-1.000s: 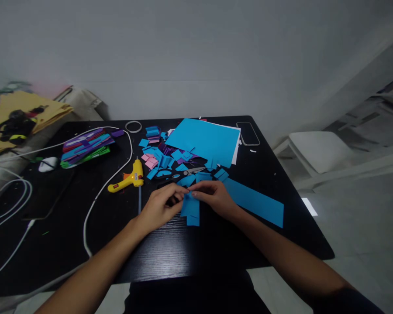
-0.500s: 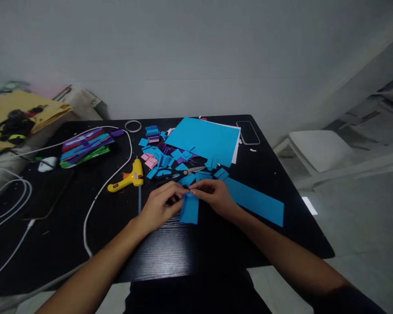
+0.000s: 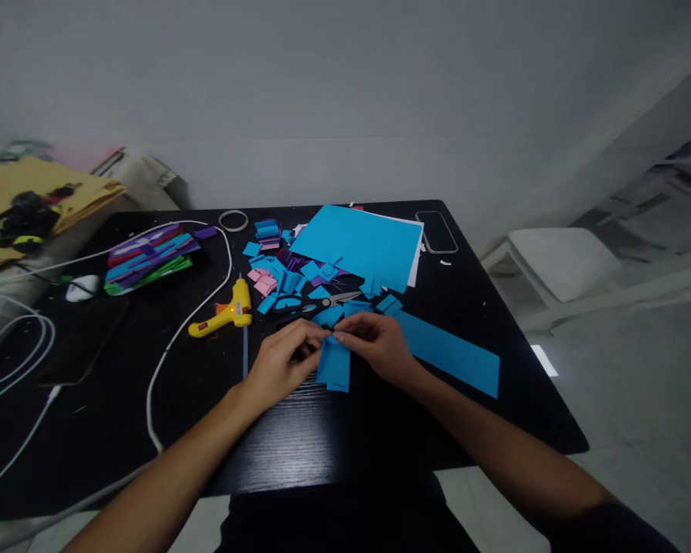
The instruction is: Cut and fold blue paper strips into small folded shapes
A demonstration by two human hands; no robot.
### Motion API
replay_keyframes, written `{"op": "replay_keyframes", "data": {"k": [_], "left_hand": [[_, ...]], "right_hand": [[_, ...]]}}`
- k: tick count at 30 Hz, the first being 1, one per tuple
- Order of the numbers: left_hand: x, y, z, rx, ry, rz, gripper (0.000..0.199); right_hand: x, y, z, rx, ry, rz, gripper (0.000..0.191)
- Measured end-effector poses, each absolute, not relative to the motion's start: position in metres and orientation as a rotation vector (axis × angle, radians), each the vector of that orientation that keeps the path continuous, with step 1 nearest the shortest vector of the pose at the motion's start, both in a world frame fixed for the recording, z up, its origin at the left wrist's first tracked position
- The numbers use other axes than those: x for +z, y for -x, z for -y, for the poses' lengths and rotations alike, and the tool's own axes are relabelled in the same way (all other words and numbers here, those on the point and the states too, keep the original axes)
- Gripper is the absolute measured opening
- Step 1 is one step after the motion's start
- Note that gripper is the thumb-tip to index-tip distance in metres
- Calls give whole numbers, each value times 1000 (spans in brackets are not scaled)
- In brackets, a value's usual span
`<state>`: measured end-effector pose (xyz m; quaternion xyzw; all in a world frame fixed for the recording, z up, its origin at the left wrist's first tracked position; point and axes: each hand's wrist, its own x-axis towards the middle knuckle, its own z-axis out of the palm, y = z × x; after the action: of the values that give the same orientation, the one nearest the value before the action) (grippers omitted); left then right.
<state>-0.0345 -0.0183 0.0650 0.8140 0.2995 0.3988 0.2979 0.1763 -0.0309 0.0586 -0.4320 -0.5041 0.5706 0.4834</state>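
Note:
Near the front middle of the table, my left hand (image 3: 285, 361) and my right hand (image 3: 380, 346) pinch the top end of a blue paper strip (image 3: 334, 365) from either side. The strip hangs down toward me, its lower edge uneven, with a second layer showing. Just beyond my fingers lie scissors (image 3: 327, 302) with dark handles, among small blue paper pieces (image 3: 291, 283). A long blue strip (image 3: 454, 352) lies partly behind my right hand. To the left of my left hand rests a yellow glue gun (image 3: 230, 311).
Large blue sheets (image 3: 362, 242) lie at the back, with a phone (image 3: 436, 233) to their right. Bundled coloured paper (image 3: 150, 257), a tape ring (image 3: 233, 221), a white cable (image 3: 166, 346) and a dark device (image 3: 86, 342) are on the left. A white chair (image 3: 564, 261) stands right of the table.
The lower end of the held blue strip has changed shape: its layers are now offset, with one sticking out below the other. Both hands remain nearly in place.

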Motion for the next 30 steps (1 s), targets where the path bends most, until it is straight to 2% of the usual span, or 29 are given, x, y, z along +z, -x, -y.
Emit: {"op": "replay_keyframes", "data": {"k": [13, 30], "left_hand": [[73, 33, 20, 1080, -2171, -810, 32], [73, 34, 21, 1009, -2193, -836, 28]], "right_hand": [[60, -179, 29, 1362, 1037, 1290, 16], [67, -183, 28, 1465, 1076, 1365, 22]]}}
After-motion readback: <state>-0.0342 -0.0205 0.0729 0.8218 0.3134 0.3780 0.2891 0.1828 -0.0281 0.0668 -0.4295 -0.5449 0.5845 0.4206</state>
